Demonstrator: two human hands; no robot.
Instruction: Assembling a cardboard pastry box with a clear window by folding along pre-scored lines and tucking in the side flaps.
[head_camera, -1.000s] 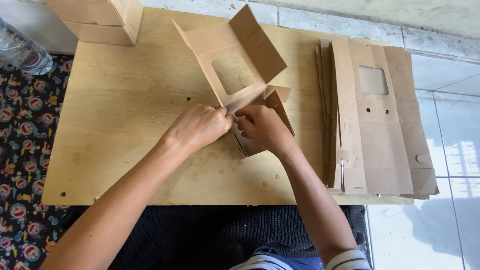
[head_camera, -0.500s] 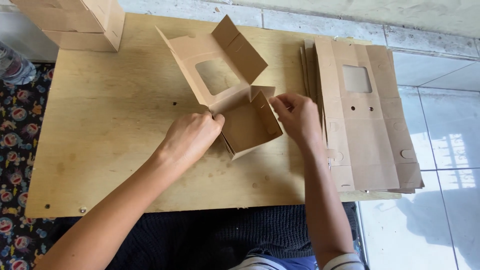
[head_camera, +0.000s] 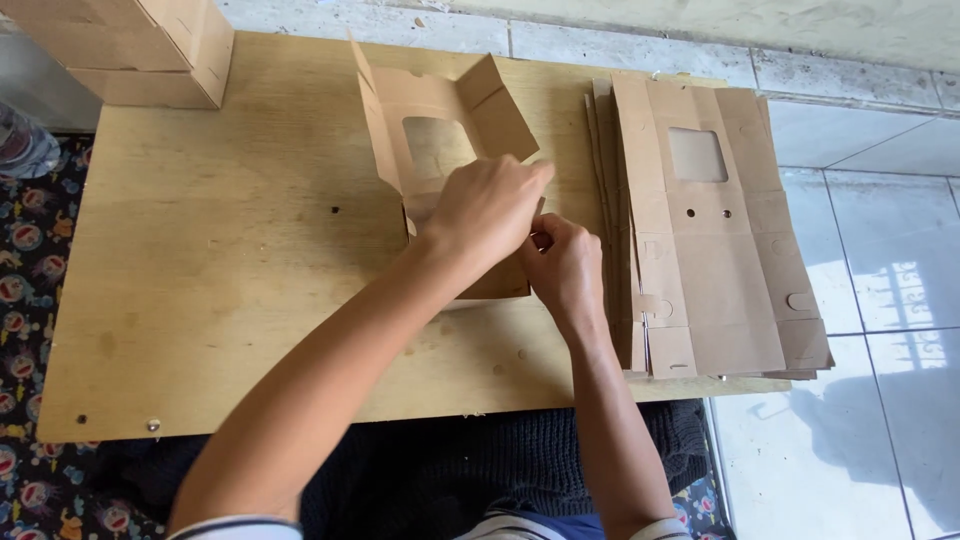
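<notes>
Two hands, left hand (head_camera: 487, 212) and right hand (head_camera: 565, 265), pinching brown window box (head_camera: 440, 150) beneath them

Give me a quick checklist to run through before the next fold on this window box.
1. Both hands on the box: ok. The left hand and right hand meet at the right side of the half-folded box.
2. Lid up and out of the way: ok, the windowed lid stands open behind the hands.
3. Side tab seated: cannot tell, the hands hide that corner.
4. Flat blanks within reach: ok, the stack of flat blanks lies just right of the right hand.
5. Board space on the left: ok, bare plywood board there.
6. Finished boxes out of the way: ok, the finished boxes sit at the far left corner.
</notes>
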